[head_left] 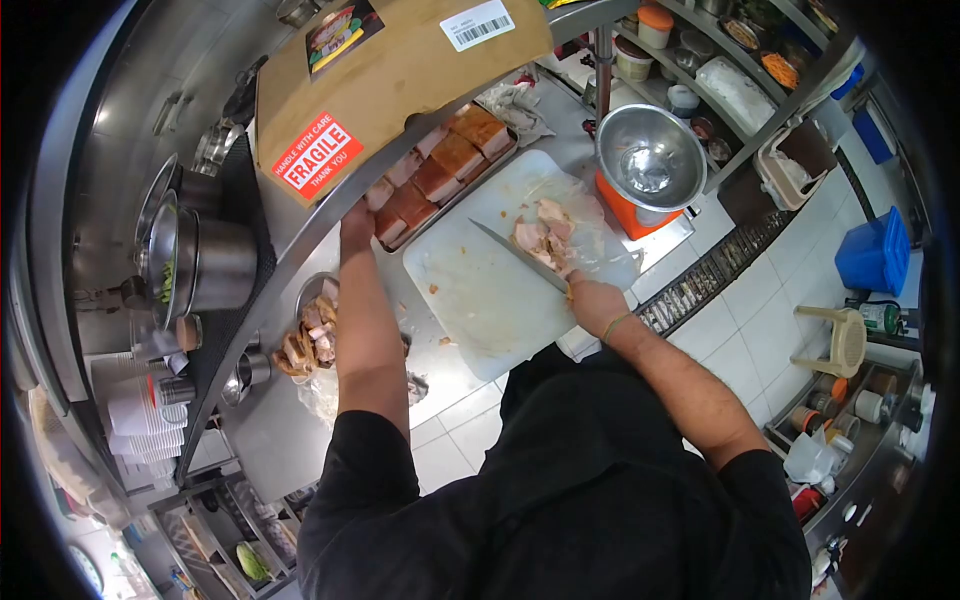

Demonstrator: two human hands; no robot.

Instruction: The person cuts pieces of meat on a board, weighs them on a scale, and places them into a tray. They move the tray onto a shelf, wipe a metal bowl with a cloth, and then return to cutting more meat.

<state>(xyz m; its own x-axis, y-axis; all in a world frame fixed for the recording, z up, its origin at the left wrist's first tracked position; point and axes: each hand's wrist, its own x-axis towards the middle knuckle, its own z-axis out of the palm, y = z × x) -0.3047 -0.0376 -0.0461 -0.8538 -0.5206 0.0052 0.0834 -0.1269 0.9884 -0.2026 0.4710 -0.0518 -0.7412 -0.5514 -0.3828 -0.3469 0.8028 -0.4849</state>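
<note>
My right hand [597, 304] is closed around the handle of a knife [520, 254], whose blade lies over the white cutting board [485, 300]. Beside the blade, pieces of cut meat [545, 232] rest on a clear plastic bag [590, 230]. My left hand [356, 226] reaches to the near left end of a metal tray [514, 146] filled with browned meat blocks [457, 156]. The shelf edge and the box above partly hide its fingers, so its grip is unclear. More cut meat [318, 335] fills a bowl left of my left forearm.
A cardboard box [410, 60] sits on the shelf above the tray. Right of the board, a steel bowl [650, 158] stands on an orange scale [632, 212]. Pots [222, 262] and stacked white containers [145, 425] are at the left. A beige stool [845, 340] stands on the floor.
</note>
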